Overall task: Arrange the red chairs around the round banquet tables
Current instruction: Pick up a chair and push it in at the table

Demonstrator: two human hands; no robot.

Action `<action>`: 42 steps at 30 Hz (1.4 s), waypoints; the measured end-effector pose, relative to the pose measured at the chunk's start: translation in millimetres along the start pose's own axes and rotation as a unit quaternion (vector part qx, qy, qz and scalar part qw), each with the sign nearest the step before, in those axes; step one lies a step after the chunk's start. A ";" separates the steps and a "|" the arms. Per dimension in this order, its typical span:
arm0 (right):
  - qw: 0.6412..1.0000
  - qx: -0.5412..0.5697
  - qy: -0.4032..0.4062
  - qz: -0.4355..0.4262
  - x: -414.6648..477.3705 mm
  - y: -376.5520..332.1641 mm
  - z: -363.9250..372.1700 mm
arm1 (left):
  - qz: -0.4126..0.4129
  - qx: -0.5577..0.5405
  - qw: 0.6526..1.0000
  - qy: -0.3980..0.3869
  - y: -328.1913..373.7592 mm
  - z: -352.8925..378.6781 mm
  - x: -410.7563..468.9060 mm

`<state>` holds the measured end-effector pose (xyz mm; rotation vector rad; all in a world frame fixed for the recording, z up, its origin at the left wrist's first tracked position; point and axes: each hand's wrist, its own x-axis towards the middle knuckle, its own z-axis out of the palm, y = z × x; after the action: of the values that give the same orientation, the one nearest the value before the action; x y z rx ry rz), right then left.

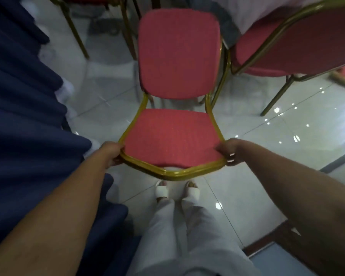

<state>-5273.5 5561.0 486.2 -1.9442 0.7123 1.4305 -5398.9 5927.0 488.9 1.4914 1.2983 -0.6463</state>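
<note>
Place: a banquet hall or function room, by my reading.
Seating: the red chair (173,140) before me is padded, on a gold metal frame; a second chair (307,42) of the same make stands at my right, with more gold legs (74,30) beyond.
Surface: a pale cloth (267,8) drapes over its edge, upper right.
Floor (267,156): glossy white tiles, dotted with bright reflections.
Drapery: pleated navy cloth (24,116) along my left.

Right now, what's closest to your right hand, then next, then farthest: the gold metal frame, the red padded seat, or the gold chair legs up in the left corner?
1. The gold metal frame of the red chair's back: the right hand grips its right corner.
2. The red padded seat: ahead, beyond the backrest.
3. The gold chair legs: farthest, in the top left corner.
</note>
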 end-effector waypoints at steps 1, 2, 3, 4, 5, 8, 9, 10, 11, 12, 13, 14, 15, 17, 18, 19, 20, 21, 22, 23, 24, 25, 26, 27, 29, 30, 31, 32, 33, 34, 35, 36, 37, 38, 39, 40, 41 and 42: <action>1.000 0.000 0.014 -0.011 -15.3 -10.6 -10.6 | 0.018 -0.007 1.000 0.008 18.6 -3.1 -14.7; 0.999 0.001 0.028 -0.025 -29.9 -22.5 -21.2 | 0.039 -0.018 0.999 0.015 38.6 -5.2 -27.2; 0.998 0.006 0.043 -0.041 -43.5 -35.0 -32.1 | 0.059 -0.026 0.998 0.023 58.5 -7.0 -38.0; 0.997 0.016 0.059 -0.052 -56.2 -47.1 -43.1 | 0.075 -0.034 0.996 0.035 76.8 -8.9 -47.9; 0.995 0.027 0.076 -0.063 -67.9 -59.2 -54.0 | 0.088 -0.045 0.994 0.047 92.8 -11.9 -56.6; 0.986 0.081 0.105 -0.104 -99.2 -93.7 -83.0 | 0.128 -0.120 0.983 0.062 139.2 -16.1 -76.4; 0.980 0.104 0.112 -0.130 -108.8 -105.7 -90.0 | 0.149 -0.133 0.978 0.056 153.2 -15.0 -83.9; 0.973 0.124 0.119 -0.157 -117.8 -117.5 -95.8 | 0.173 -0.125 0.976 0.046 165.8 -12.9 -89.8; 0.966 0.132 0.129 -0.181 -126.5 -129.0 -100.6 | 0.199 -0.102 0.974 0.035 177.3 -10.9 -93.8; 0.962 0.119 0.144 -0.199 -134.4 -139.7 -105.3 | 0.225 -0.071 0.971 0.028 188.5 -9.9 -96.1; 0.959 0.090 0.165 -0.210 -141.0 -149.5 -110.0 | 0.250 -0.032 0.967 0.032 200.0 -10.5 -97.6; 0.958 0.058 0.183 -0.214 -146.6 -158.0 -114.6 | 0.275 0.008 0.960 0.048 212.9 -12.5 -97.6; 0.957 0.036 0.194 -0.212 -150.0 -165.3 -118.3 | 0.296 0.044 0.952 0.070 227.0 -15.6 -97.9; 0.958 0.028 0.193 -0.208 -154.9 -177.6 -122.9 | 0.322 0.071 0.939 0.100 256.1 -22.1 -98.6; 0.955 0.037 0.194 -0.220 -156.7 -183.5 -123.6 | 0.340 0.077 0.932 0.102 271.3 -24.3 -99.8; 0.948 0.046 0.203 -0.241 -158.7 -189.4 -123.4 | 0.361 0.090 0.924 0.093 286.6 -24.8 -101.7; 0.937 0.057 0.214 -0.270 -161.8 -194.8 -122.6 | 0.380 0.103 0.916 0.073 302.1 -23.5 -102.9; 0.925 0.068 0.226 -0.298 -165.1 -198.7 -122.4 | 0.393 0.120 0.910 0.047 317.3 -18.4 -105.1; 0.913 0.080 0.238 -0.320 -168.0 -201.1 -123.4 | 0.406 0.139 0.903 0.028 332.9 -9.4 -106.2; 0.904 0.093 0.249 -0.334 -170.6 -200.9 -125.8 | 0.423 0.162 0.891 0.017 349.1 3.0 -107.7; 0.897 0.106 0.262 -0.341 -173.7 -198.0 -129.4 | 0.445 0.178 0.878 0.009 365.6 18.4 -110.1; 0.889 0.122 0.277 -0.342 -176.3 -192.6 -134.8 | 0.468 0.189 0.863 -0.007 381.4 37.0 -113.9; 0.880 0.142 0.296 -0.343 -178.9 -184.3 -142.1 | 0.488 0.199 0.849 -0.030 395.3 58.3 -118.5; 0.870 0.161 0.315 -0.343 -182.5 -173.4 -151.3 | 0.504 0.213 0.835 -0.056 405.7 81.0 -125.9; 0.852 0.196 0.347 -0.340 -192.6 -145.7 -172.1 | 0.527 0.234 0.809 -0.115 417.6 128.0 -143.6; 0.847 0.208 0.362 -0.330 -198.2 -129.0 -184.3 | 0.533 0.236 0.799 -0.148 419.7 151.9 -155.0; 0.843 0.217 0.377 -0.317 -203.0 -111.4 -197.6 | 0.534 0.242 0.790 -0.176 419.6 175.3 -168.1; 0.837 0.232 0.390 -0.305 -206.6 -93.4 -211.7 | 0.537 0.251 0.781 -0.197 418.5 198.5 -180.7; 0.831 0.252 0.399 -0.295 -209.1 -74.6 -226.6 | 0.541 0.258 0.771 -0.215 417.5 221.4 -193.5; 0.824 0.274 0.406 -0.286 -210.2 -55.6 -242.4 | 0.547 0.257 0.761 -0.235 417.6 245.1 -205.3; 0.817 0.292 0.413 -0.277 -210.2 -38.6 -256.7 | 0.552 0.252 0.755 -0.250 417.4 263.9 -215.9; 0.808 0.314 0.421 -0.267 -209.3 -17.9 -273.5 | 0.558 0.256 0.746 -0.259 417.3 287.7 -226.6; 0.800 0.335 0.426 -0.260 -206.8 2.7 -290.6 | 0.563 0.269 0.735 -0.265 417.0 311.3 -237.7; 0.793 0.350 0.429 -0.254 -203.7 22.2 -306.7 | 0.567 0.279 0.727 -0.269 417.2 333.7 -248.5; 0.788 0.360 0.433 -0.249 -200.0 41.1 -322.9 | 0.568 0.287 0.722 -0.271 418.0 355.9 -259.4; 0.783 0.367 0.436 -0.246 -196.1 60.2 -339.9 | 0.571 0.294 0.718 -0.269 419.5 380.0 -269.9; 0.780 0.374 0.438 -0.246 -191.9 78.8 -357.9 | 0.574 0.301 0.715 -0.265 419.9 404.8 -280.5; 0.777 0.379 0.438 -0.247 -187.9 95.5 -375.4 | 0.574 0.307 0.713 -0.262 420.3 427.9 -289.4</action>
<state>-5157.4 5230.2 736.2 -1.8076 0.8754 -0.1893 -4993.9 5460.2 737.0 2.0505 -0.4566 -0.5596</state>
